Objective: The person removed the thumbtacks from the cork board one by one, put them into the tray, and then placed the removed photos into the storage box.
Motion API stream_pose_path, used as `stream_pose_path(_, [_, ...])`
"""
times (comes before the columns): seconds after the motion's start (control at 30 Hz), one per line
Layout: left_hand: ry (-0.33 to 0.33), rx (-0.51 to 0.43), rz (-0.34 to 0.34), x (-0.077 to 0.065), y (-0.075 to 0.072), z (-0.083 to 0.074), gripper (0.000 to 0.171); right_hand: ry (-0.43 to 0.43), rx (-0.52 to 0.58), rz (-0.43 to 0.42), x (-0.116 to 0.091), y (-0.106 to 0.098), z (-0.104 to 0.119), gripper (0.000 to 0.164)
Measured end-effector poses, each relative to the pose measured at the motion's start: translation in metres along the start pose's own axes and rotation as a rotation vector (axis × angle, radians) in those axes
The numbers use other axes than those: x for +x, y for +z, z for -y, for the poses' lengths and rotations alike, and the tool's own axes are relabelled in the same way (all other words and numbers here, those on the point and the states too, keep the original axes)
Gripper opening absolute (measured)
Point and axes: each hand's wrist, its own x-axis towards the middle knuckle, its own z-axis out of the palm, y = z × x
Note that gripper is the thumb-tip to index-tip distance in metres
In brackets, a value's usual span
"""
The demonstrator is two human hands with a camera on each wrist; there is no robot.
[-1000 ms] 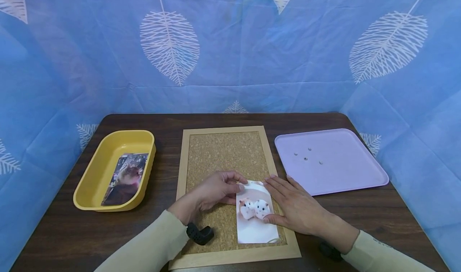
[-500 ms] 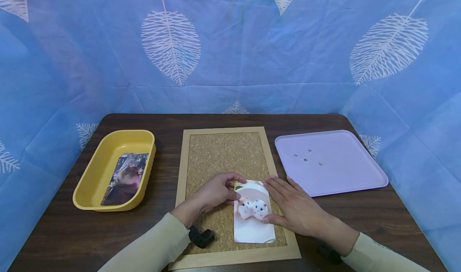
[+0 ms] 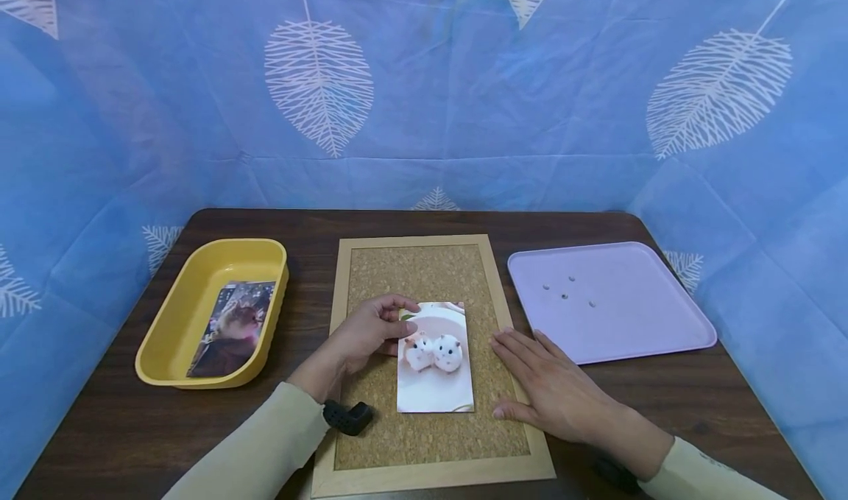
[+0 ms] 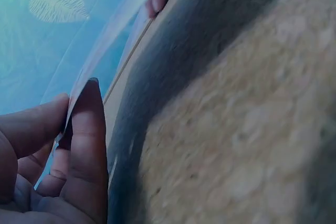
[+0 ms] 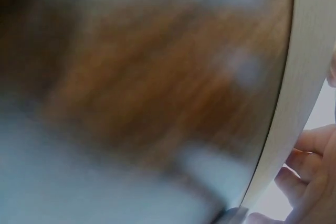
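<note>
My left hand (image 3: pixel 363 332) pinches the upper left edge of a photo print (image 3: pixel 435 389) between thumb and finger. The print shows two small white hamster-like animals on a pale ground. It is over the middle of a wood-framed corkboard (image 3: pixel 417 272); in the left wrist view the photo (image 4: pixel 113 30) stands off the cork, with a dark shadow below. My right hand (image 3: pixel 559 391) rests with extended fingers across the board's right frame, fingertips over the cork's edge. Beside the frame (image 5: pixel 294 77), part of that hand shows in the right wrist view.
A yellow basin (image 3: pixel 165 316) at the left holds another photo, a darker print (image 3: pixel 235 327). On the right, a lilac tray (image 3: pixel 649 323) bears several tiny metallic pieces (image 3: pixel 564 296). Both stand on a dark wooden table (image 3: pixel 305 264), with blue leaf-patterned cloth (image 3: pixel 464 102) around it.
The photo has moved left and toward the far side of the board, out from under my right hand, carried by my left. My right hand stays near the right frame.
</note>
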Motion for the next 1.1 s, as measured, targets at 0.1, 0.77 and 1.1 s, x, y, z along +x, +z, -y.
stream_pose_path(0.1, [-0.013,-0.028,0.007,-0.002,-0.008,-0.001,0.033,0.009,-0.002,0.018,0.000,0.000,0.000,0.094])
stream_pose_path(0.77, [0.053,-0.022,0.048,-0.024,-0.055,-0.023,0.045,0.019,-0.019,0.042,-0.001,0.000,0.001,0.094])
stream_pose_path(1.1, [0.101,-0.005,0.049,-0.038,-0.084,-0.032,0.044,-0.031,-0.084,0.015,-0.002,0.003,-0.002,0.092])
